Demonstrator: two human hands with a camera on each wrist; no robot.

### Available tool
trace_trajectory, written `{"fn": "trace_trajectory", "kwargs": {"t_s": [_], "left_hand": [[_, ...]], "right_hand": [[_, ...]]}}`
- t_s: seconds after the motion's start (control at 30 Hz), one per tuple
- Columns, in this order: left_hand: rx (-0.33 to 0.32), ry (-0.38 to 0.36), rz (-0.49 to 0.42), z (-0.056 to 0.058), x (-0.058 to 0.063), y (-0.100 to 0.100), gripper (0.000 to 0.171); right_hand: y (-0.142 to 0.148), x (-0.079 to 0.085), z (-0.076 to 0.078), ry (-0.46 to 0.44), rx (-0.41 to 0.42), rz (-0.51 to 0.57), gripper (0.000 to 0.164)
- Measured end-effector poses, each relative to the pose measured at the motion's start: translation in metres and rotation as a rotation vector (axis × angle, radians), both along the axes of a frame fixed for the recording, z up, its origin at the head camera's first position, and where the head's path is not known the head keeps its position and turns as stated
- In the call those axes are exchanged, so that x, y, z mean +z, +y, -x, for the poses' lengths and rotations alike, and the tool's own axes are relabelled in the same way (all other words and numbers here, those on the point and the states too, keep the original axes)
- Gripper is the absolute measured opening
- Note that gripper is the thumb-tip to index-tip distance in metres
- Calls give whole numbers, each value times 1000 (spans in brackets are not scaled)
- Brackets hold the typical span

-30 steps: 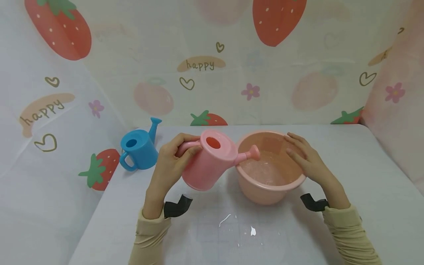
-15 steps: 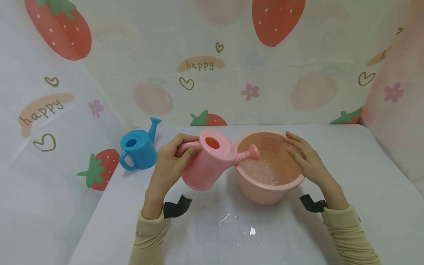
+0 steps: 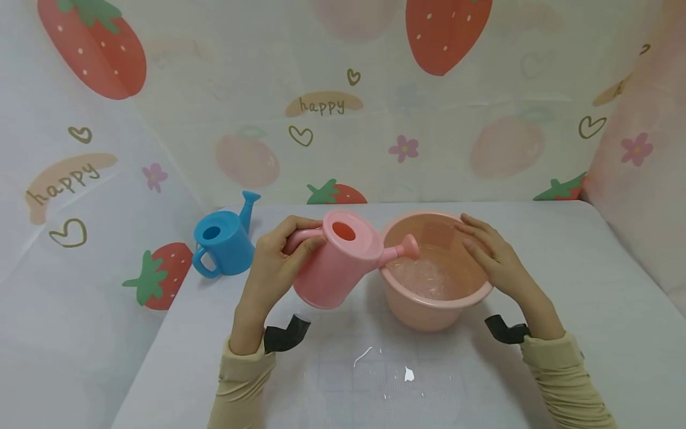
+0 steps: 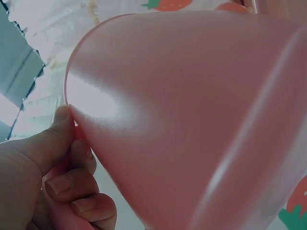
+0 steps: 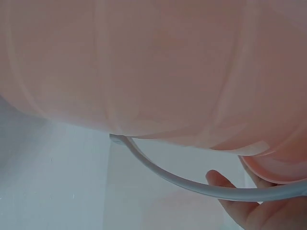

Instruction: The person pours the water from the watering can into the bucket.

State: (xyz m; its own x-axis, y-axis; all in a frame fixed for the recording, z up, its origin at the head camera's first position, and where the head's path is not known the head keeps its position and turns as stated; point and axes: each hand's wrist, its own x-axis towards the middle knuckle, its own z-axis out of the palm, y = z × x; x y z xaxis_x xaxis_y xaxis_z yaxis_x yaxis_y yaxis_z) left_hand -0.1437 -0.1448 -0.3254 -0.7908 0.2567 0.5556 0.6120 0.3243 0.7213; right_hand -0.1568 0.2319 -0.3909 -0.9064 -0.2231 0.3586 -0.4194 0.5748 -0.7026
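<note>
My left hand point(image 3: 278, 262) grips the handle of a pink watering can point(image 3: 337, 262), thumb on top near the body. The can tilts right, its spout's rose point(image 3: 411, 245) over the left side of a peach-pink basin point(image 3: 429, 316). Rippled, bubbly water point(image 3: 429, 277) lies in the basin. My right hand point(image 3: 495, 256) holds the basin's right rim, thumb toward the inside and fingers along the rim. In the left wrist view the can's body point(image 4: 182, 115) fills most of the picture, with curled fingers point(image 4: 62, 184) at the handle. In the right wrist view the basin wall point(image 5: 158, 72) hides much.
A blue watering can point(image 3: 225, 241) stands at the table's back left. Water drops point(image 3: 409, 374) dot the white table point(image 3: 375, 405) in front of the basin. A printed strawberry curtain point(image 3: 455, 131) hangs behind and at both sides. A grey curved strip point(image 5: 206, 187) crosses the right wrist view.
Bubbles and ripples on the basin's water have spread since the earliest frame. Both hands, the pink watering can and the basin keep practically the same places.
</note>
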Motion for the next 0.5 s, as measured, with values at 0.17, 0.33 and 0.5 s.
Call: {"fn": "trace_trajectory", "kwargs": {"t_s": [0.17,0.33,0.5], "left_hand": [[-6,-1,-2,1,0,1,27],[-7,5,-1,2,0,2,27],[-3,2,3,2,0,1,27]], "right_hand": [[1,-2,1,4,-1,0,38],[1,-3,3,-3,-12,-8,38],[0,-2,2,-7,-12,-5,38]]}}
